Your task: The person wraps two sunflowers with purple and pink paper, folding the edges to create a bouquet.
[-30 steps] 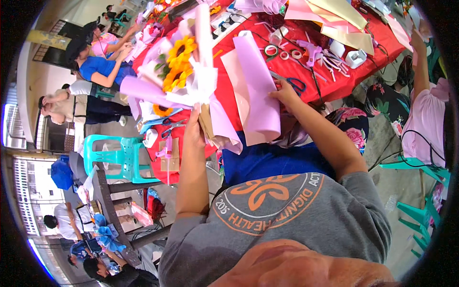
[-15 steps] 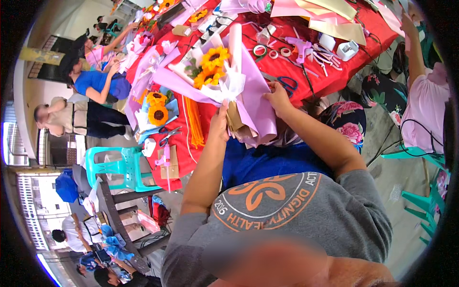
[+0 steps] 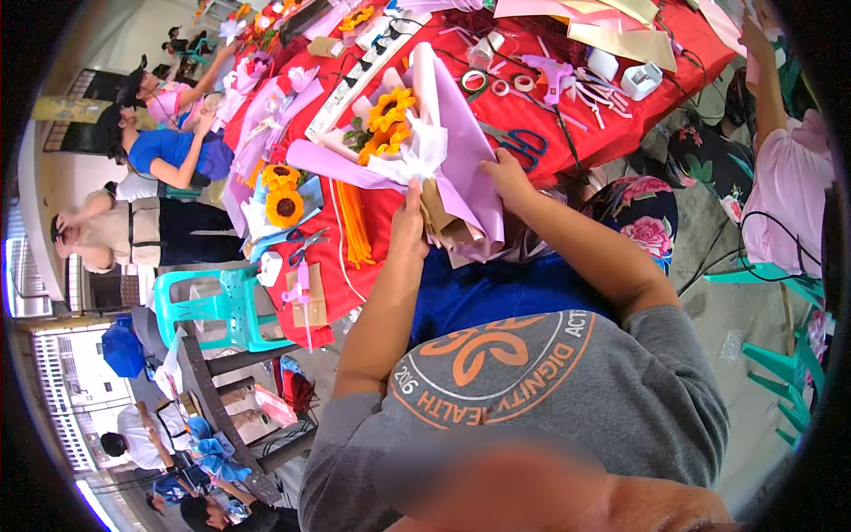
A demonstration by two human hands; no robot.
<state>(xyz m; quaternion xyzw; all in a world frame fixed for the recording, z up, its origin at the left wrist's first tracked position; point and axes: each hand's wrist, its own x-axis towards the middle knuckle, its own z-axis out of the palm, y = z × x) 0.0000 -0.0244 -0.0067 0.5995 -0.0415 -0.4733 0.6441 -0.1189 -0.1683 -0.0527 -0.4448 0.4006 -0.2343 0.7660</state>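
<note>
Sunflower bouquet between 2 hands

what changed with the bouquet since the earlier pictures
The left hand brought the sunflower bouquet rightward, up against the lilac sheet held by the right hand, closing the gap between them. Orange strands, hidden at first, now show on the red table. Neither hand visibly let go. The scissors beside the right hand and the teal chair stayed put.

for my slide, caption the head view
Left hand and right hand hold a yellow sunflower bouquet in purple wrapping paper.
</note>
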